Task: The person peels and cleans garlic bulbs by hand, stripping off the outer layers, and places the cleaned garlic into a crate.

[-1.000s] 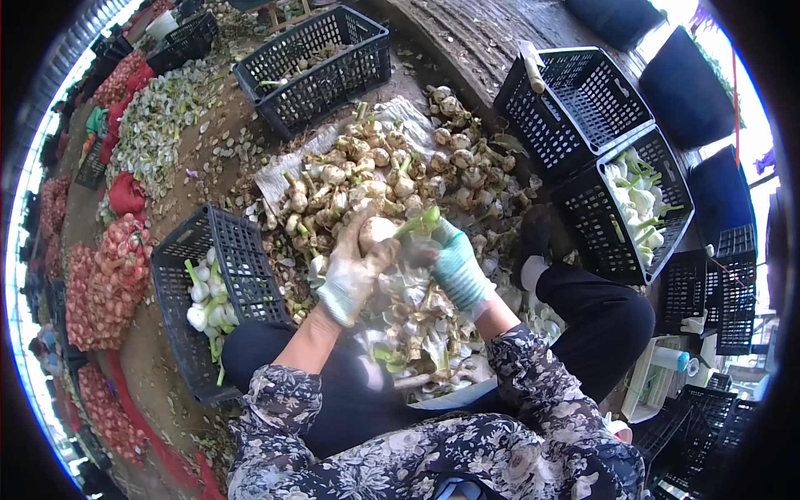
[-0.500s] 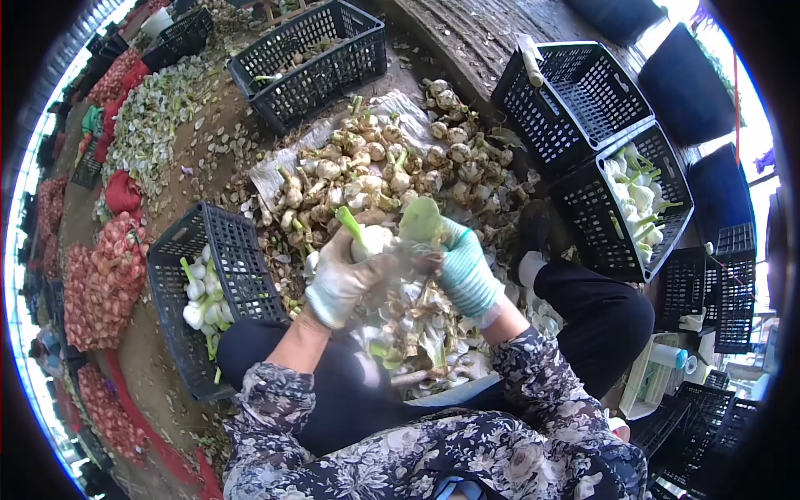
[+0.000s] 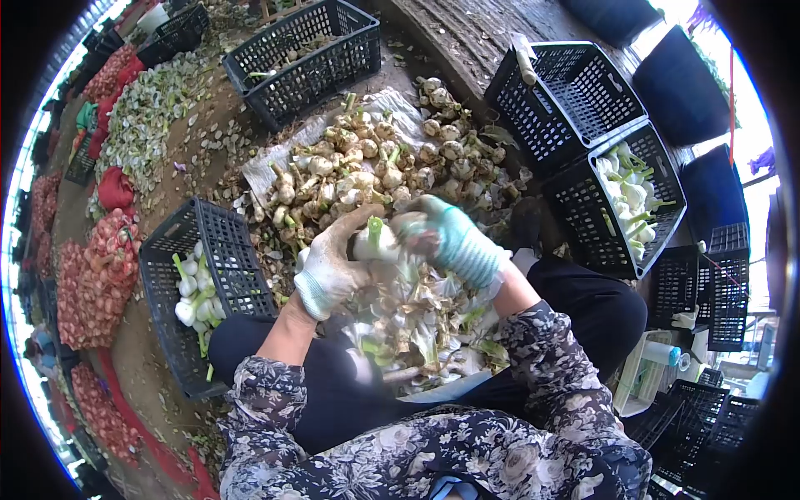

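Note:
My left hand (image 3: 329, 262), in a pale work glove, is closed around a white garlic bulb (image 3: 373, 243) whose short green stem points up. To its right is my right hand (image 3: 450, 242), in a teal-striped glove, with curled fingers close beside the bulb. Motion smears those fingertips, so I cannot make out whether they grip the bulb or its skin. Below both hands lies a heap of loose garlic skins (image 3: 425, 333) between my legs. Just beyond them, unpeeled garlic bulbs (image 3: 358, 158) are piled on a pale sack.
A black crate (image 3: 204, 283) with cleaned garlic stands at my left; another crate (image 3: 612, 208) with white bulbs is at my right. Two more crates (image 3: 304, 62) (image 3: 575, 92) sit farther off. Red net bags (image 3: 100, 279) of bulbs line the left side.
The green-white leaf piece that was in my right hand is no longer visible there. My right hand has turned in toward the bulb, which my left hand still holds.

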`<state>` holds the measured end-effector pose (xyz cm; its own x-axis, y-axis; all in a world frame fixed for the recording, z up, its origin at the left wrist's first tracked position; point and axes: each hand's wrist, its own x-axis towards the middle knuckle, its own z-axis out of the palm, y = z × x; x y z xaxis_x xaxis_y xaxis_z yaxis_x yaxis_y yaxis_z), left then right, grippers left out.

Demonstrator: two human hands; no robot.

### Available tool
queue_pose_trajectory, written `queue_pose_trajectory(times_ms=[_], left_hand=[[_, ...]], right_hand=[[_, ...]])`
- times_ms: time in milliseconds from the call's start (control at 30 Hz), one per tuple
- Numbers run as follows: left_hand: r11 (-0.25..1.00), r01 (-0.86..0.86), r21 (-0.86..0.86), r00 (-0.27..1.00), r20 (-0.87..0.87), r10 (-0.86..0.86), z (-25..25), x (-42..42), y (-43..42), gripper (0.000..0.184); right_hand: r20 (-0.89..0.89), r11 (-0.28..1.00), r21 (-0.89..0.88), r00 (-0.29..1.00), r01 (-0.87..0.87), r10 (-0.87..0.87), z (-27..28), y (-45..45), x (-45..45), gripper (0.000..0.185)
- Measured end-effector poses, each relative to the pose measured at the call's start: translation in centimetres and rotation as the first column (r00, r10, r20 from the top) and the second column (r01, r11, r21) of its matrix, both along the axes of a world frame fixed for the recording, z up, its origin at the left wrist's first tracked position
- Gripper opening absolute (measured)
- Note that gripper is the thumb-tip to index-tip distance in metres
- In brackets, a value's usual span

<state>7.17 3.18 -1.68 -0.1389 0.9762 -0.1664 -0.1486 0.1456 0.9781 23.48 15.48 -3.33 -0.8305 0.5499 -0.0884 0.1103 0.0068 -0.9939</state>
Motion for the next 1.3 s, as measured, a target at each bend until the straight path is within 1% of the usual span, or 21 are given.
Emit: queue_pose_trajectory(times_ms=[33,67,200,233,300,333,400,467,667,700,733,833,900,933,1000,1033,1067,1100,1200,1267,1300], left_hand=[[1.0,0.009,-0.009,0.997,0.082,-0.008,0.9,0.2,0.0,0.071],[1.0,0.017,-0.02,0.987,0.163,-0.013,1.3,0.2,-0.2,0.071],[0.996,-0.041,-0.077,0.999,0.019,0.043,0.9,-0.3,-0.5,0.073],[0.995,-0.06,-0.075,0.995,0.073,0.065,1.4,0.0,-0.5,0.073],[0.997,-0.046,-0.068,0.999,0.023,0.047,-0.2,-0.2,-0.4,0.074],[0.999,-0.035,-0.039,0.999,0.028,0.036,-0.3,-0.1,-0.2,0.075],[0.999,-0.021,-0.027,1.0,-0.003,0.021,-0.1,-0.3,-0.1,0.072],[0.998,-0.061,-0.003,0.998,0.023,0.061,-0.1,-0.3,-0.3,0.068],[0.952,-0.284,0.113,0.956,0.101,0.274,0.3,1.3,-0.3,0.039],[0.959,-0.283,-0.019,0.949,0.136,0.283,0.3,0.8,-0.5,0.036],[0.955,-0.287,0.072,0.952,0.132,0.276,-1.7,-0.1,-0.4,0.036],[0.952,-0.29,0.103,0.899,0.369,0.234,-0.8,0.1,-0.2,0.04],[0.946,-0.3,0.122,0.882,0.412,0.227,-1.6,-0.1,-0.2,0.044],[0.954,-0.273,0.124,0.868,0.459,0.188,-1.7,0.0,-0.3,0.046],[0.966,-0.211,0.146,0.834,0.542,0.1,-0.5,0.4,0.1,0.049],[0.953,-0.294,0.079,0.82,0.532,0.209,-1.3,0.4,0.2,0.048],[0.945,-0.32,0.059,0.793,0.562,0.234,-1.0,0.4,0.2,0.046],[0.938,-0.346,0.037,0.765,0.59,0.258,-0.6,0.3,0.2,0.044],[0.846,-0.513,-0.146,0.617,0.623,0.481,-0.5,-0.1,0.5,0.038],[0.791,-0.561,-0.244,0.547,0.608,0.575,0.0,-0.2,0.5,0.037],[0.851,-0.482,-0.207,0.567,0.667,0.483,-0.6,-0.5,0.4,0.035]], right_hand=[[0.014,0.904,-0.417,0.995,0.095,-0.098,0.6,-0.1,-0.7,0.027],[0.083,0.625,-0.743,0.96,0.239,-0.269,1.9,-0.3,-1.5,0.022],[0.12,0.937,-0.27,0.973,0.221,-0.195,-0.2,0.5,0.5,0.025],[0.093,0.808,-0.536,0.969,0.243,-0.229,-0.4,0.8,0.7,0.026],[0.016,0.897,-0.389,0.974,0.212,-0.224,0.4,-0.8,0.5,0.028],[-0.027,0.985,0.077,0.988,0.155,-0.153,1.3,-2.6,0.1,0.027],[-0.003,0.905,0.367,0.973,0.215,-0.23,1.1,-3.1,-0.2,0.021],[-0.007,0.936,0.23,0.962,0.267,-0.273,0.0,-3.1,-0.6,0.023],[0.003,0.797,0.578,0.977,0.173,-0.215,1.2,-5.6,-1.5,0.032],[0.02,0.817,0.556,0.979,0.156,-0.201,1.7,-5.8,-2.0,0.029],[-0.13,0.831,0.471,0.954,0.298,-0.269,2.5,-5.8,-2.0,0.023],[0.057,0.921,0.032,0.919,0.388,-0.39,0.0,-2.6,-1.7,0.011],[0.04,0.723,-0.562,0.887,0.401,-0.461,1.0,-2.7,-2.1,0.019],[0.002,0.676,-0.652,0.893,0.342,-0.45,1.2,-3.0,-2.1,0.019],[-0.183,0.807,-0.525,0.891,0.269,-0.416,1.0,-4.3,-2.5,0.018],[-0.245,0.876,-0.405,0.891,0.263,-0.381,0.8,-5.0,-2.8,0.018],[-0.333,0.941,0.006,0.888,0.338,-0.317,0.6,-5.6,-3.5,0.018],[-0.255,0.912,-0.333,0.908,0.239,-0.331,0.9,-5.7,-3.0,0.028],[-0.041,0.984,-0.047,0.984,0.172,-0.174,1.3,-5.2,-2.3,0.032],[-0.136,0.975,-0.132,0.972,0.176,-0.193,0.8,-5.4,-2.5,0.029],[-0.159,0.969,-0.191,0.969,0.159,-0.19,0.7,-5.5,-2.5,0.029]])
